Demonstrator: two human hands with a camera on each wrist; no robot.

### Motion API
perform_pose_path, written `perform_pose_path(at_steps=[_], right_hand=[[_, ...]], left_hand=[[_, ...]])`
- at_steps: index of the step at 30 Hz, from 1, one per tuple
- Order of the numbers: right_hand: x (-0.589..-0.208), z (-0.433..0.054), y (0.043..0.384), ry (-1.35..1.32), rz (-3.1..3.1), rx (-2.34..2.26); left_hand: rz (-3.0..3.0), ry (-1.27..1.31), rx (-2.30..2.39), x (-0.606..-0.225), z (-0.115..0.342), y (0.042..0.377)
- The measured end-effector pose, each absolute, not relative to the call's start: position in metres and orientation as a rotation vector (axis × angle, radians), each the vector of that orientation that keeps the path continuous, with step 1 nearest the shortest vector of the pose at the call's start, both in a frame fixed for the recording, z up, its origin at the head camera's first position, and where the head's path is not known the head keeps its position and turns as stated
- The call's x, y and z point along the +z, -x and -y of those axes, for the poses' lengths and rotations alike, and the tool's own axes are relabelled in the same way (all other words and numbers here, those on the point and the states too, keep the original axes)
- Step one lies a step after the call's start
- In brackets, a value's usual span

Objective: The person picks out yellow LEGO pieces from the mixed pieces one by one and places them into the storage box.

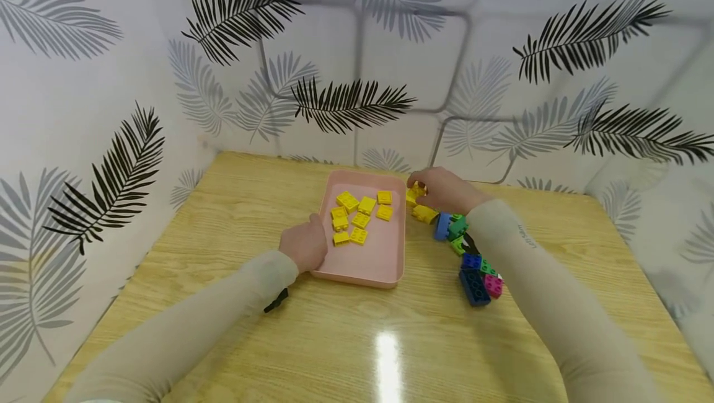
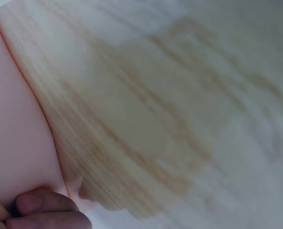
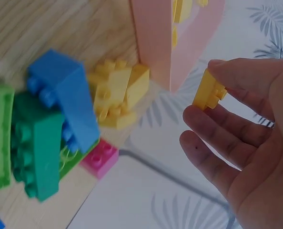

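cream fabric sleeves (image 1: 549,291) reach forward; the right hand (image 1: 446,189) pinches a yellow plastic brick (image 3: 206,90) between thumb and fingers, beside the shallow pink rectangular tray (image 1: 362,263) of yellow bricks (image 1: 366,204), whose left rim the left hand (image 1: 304,243) grips, fingers curled.

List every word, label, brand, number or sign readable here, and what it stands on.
"Let…": dark script on the cream fabric right sleeve; it seemingly begins so, the rest is too small to read.
No readable text shows on the yellow plastic bricks, the pink plastic tray or the white leaf-patterned wall.
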State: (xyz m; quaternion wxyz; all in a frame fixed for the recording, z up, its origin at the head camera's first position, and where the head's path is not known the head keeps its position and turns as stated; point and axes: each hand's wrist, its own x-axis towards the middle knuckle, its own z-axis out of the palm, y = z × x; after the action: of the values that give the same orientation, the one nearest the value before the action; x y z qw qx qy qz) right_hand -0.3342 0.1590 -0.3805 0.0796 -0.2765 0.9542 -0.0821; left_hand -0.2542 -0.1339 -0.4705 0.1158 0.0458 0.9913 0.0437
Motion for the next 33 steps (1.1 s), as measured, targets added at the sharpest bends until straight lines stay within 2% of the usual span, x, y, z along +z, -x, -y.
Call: perform_pose_path(at_steps=[14,24,33], right_hand=[[-0.390,-0.097,0.321,0.963,-2.749,-0.183],[-0.390,-0.073,0.319,1.051,-2.723,-0.066],[-0.393,-0.069,0.315,0.913,-2.597,-0.021]], left_hand=[[-2.956,-0.155,0.128,-0.471,0.136,0.250],[-2.956,-0.170,0.131,-0.471,0.138,0.252],[-2.948,-0.155,0.140,-0.470,0.137,0.252]])
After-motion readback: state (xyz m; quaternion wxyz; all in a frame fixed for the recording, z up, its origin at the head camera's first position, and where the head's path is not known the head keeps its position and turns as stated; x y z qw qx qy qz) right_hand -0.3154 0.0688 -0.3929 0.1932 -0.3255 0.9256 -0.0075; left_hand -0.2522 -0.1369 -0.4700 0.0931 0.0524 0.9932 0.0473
